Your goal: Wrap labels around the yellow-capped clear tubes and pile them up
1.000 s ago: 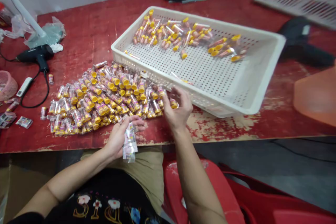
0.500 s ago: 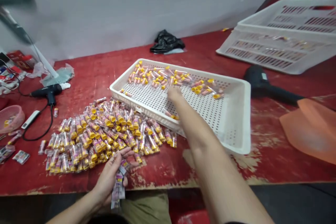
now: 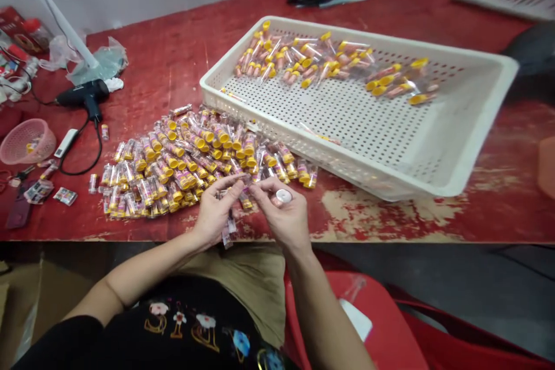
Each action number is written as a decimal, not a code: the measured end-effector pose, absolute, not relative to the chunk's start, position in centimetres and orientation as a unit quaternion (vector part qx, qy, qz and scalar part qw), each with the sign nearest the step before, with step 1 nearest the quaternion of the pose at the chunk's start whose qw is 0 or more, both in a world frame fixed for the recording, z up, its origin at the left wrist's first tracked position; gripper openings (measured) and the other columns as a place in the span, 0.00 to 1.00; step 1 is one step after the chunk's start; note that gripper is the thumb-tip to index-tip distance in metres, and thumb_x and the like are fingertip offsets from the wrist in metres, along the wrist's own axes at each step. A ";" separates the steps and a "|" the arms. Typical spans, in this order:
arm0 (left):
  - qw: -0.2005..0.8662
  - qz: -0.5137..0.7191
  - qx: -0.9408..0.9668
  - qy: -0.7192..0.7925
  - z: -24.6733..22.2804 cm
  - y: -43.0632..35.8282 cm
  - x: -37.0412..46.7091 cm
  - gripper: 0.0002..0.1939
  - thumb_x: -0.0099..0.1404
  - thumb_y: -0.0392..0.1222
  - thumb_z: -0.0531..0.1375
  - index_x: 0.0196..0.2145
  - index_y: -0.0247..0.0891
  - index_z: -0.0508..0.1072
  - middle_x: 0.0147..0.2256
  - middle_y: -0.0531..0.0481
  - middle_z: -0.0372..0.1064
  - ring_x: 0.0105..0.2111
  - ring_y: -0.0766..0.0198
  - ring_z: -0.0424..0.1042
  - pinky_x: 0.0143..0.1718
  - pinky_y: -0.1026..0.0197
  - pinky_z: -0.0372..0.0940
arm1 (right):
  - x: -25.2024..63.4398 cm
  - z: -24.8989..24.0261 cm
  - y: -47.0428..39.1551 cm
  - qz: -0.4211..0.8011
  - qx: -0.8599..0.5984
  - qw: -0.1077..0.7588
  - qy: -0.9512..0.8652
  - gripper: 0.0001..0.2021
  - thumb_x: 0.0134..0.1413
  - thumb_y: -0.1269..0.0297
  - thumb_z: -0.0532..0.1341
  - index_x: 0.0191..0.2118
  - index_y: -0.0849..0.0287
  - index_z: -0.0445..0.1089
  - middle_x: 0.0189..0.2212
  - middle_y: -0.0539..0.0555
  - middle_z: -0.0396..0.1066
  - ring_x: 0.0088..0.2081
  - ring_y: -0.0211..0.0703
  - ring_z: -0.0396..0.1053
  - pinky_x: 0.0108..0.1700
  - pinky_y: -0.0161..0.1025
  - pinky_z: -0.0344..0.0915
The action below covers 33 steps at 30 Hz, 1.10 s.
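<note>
Centrally, we hold our fingertips pinched together, the left hand (image 3: pixel 212 214) gripping dangling clear wrappers (image 3: pixel 228 231) and the right hand (image 3: pixel 289 221) a white-ended tube (image 3: pixel 284 196), apparently palmed to free its fingertips, with packaged tubes (image 3: pixel 167 170) at ten o'clock and the crate (image 3: pixel 347 170) at two.

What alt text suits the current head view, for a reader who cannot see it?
A person's left hand, holding clear printed wrappers, and right hand, holding a small white-ended item, are close together near the edge of a red table. Before them lies a heap of yellow-capped tubes; beyond, a white perforated tray holds more.
</note>
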<state>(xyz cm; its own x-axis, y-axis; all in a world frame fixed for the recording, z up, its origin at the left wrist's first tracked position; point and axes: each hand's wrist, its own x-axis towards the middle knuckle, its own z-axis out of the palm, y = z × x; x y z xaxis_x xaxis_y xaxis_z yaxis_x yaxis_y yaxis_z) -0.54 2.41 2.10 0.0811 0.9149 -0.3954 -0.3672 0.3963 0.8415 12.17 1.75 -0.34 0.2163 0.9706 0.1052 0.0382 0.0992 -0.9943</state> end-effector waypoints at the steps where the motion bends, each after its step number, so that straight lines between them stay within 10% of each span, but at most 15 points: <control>1: 0.663 0.482 0.270 0.505 1.9 2.0 -0.7 0.25 0.49 0.57 0.76 0.37 0.36 0.79 0.27 0.55 0.72 0.16 0.76 0.61 0.15 0.70 0.53 | 11.8 -0.6 1.5 0.392 -0.544 0.573 -0.472 0.17 0.54 0.49 0.70 0.27 0.59 0.75 0.24 0.48 0.67 0.27 0.34 0.62 0.31 0.34 0.62; 6: 0.653 0.509 0.238 0.507 2.0 0.6 -1.2 0.27 0.45 0.59 0.77 0.26 0.34 0.73 0.20 0.59 0.66 0.16 0.76 0.60 0.18 0.70 0.56 | 10.8 -1.7 0.1 0.492 -0.504 0.581 -0.408 0.24 0.55 0.41 0.68 0.25 0.58 0.69 0.17 0.43 0.52 0.21 0.31 0.50 0.23 0.32 0.52; 13: 0.711 0.479 0.161 0.489 3.2 0.0 -2.1 0.26 0.42 0.51 0.80 0.28 0.34 0.73 0.23 0.58 0.69 0.18 0.75 0.64 0.19 0.70 0.59 | 11.7 -1.5 -1.8 0.527 -0.480 0.582 -0.391 0.19 0.56 0.44 0.68 0.40 0.56 0.71 0.26 0.46 0.64 0.23 0.32 0.61 0.23 0.31 0.60; 18: 0.745 0.452 0.120 0.476 2.8 0.1 -2.7 0.24 0.49 0.51 0.78 0.31 0.33 0.73 0.24 0.58 0.68 0.18 0.76 0.62 0.20 0.69 0.61 | 12.1 -0.7 -5.7 0.391 -0.541 0.595 -0.448 0.18 0.60 0.58 0.67 0.55 0.51 0.70 0.43 0.54 0.72 0.39 0.40 0.73 0.36 0.37 0.72; 27: 0.768 0.410 0.109 0.480 3.0 -0.5 -2.4 0.15 0.59 0.44 0.74 0.35 0.32 0.77 0.31 0.53 0.73 0.22 0.74 0.67 0.22 0.69 0.67 | 11.1 -1.0 -6.9 0.137 -0.529 0.636 -0.544 0.19 0.54 0.72 0.70 0.50 0.48 0.76 0.40 0.53 0.74 0.43 0.46 0.74 0.44 0.44 0.73; 33: 0.774 0.413 0.140 0.460 2.8 -0.9 -2.6 0.21 0.54 0.50 0.76 0.38 0.35 0.76 0.34 0.52 0.75 0.24 0.69 0.73 0.23 0.65 0.71 | 11.9 -0.8 -8.5 0.252 -0.509 0.558 -0.605 0.25 0.64 0.72 0.59 0.64 0.44 0.70 0.55 0.58 0.74 0.56 0.52 0.73 0.56 0.53 0.74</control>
<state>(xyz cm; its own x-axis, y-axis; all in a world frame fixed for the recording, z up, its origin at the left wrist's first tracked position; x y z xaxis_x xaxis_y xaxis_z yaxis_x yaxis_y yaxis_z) -2.62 -0.93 2.76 0.2368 0.7674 -0.5959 -0.5101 0.6202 0.5960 11.86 -8.49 -0.79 0.1406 0.8971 0.4188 0.3352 0.3548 -0.8728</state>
